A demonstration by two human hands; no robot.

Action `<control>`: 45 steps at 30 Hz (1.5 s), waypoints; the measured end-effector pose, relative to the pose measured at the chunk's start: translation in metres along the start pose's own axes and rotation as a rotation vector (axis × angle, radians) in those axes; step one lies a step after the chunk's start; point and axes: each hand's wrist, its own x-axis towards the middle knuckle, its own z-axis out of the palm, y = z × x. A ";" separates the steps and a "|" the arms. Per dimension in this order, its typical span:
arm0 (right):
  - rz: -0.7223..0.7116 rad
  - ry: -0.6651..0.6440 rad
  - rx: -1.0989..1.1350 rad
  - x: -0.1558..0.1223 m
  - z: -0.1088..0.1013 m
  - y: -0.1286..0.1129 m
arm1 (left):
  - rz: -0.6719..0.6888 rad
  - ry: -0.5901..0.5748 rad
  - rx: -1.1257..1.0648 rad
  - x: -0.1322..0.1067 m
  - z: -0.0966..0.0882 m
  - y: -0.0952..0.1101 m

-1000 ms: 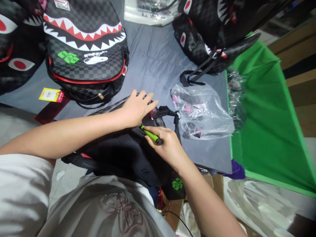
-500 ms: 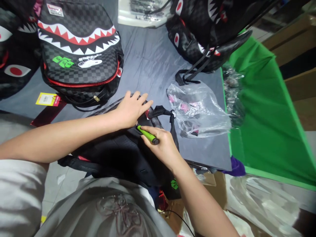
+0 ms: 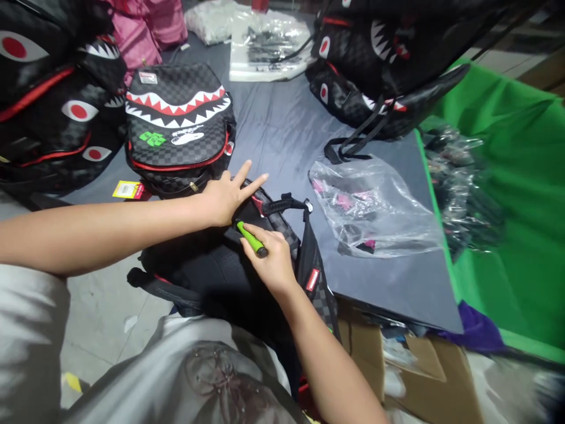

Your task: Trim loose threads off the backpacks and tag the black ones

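Note:
A black checkered backpack (image 3: 212, 268) lies back-up at the near table edge, its top handle (image 3: 282, 205) pointing away from me. My left hand (image 3: 227, 197) rests flat on its upper part, fingers spread and stretched out. My right hand (image 3: 271, 259) is closed round a green and black pen-like tool (image 3: 251, 238), whose tip touches the backpack just below my left hand.
A shark-mouth backpack (image 3: 179, 126) with a yellow tag (image 3: 126, 189) sits behind. More shark backpacks are piled at left (image 3: 53, 112) and back right (image 3: 375, 65). A clear plastic bag (image 3: 375, 209) lies on the grey table (image 3: 282, 129). Green cloth (image 3: 507, 194) at right, a cardboard box (image 3: 415, 365) below.
The camera has tilted up and back, showing more of the table. My left fingers have spread wider. My right hand with the tool stays at the same spot on the backpack.

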 end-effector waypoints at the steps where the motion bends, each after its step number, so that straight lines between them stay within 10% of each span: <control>1: -0.001 0.009 -0.001 0.000 0.002 0.001 | -0.020 0.012 0.020 0.000 0.002 0.001; 21: -0.088 -0.152 -0.059 -0.001 -0.005 -0.009 | 0.118 -0.173 -0.011 0.008 -0.010 -0.039; 33: -0.034 0.086 0.088 0.011 0.029 -0.015 | -0.010 -0.302 0.067 -0.001 -0.022 -0.030; 45: -0.035 -0.056 0.180 0.008 0.034 -0.025 | 0.150 -0.216 0.005 0.002 0.000 -0.059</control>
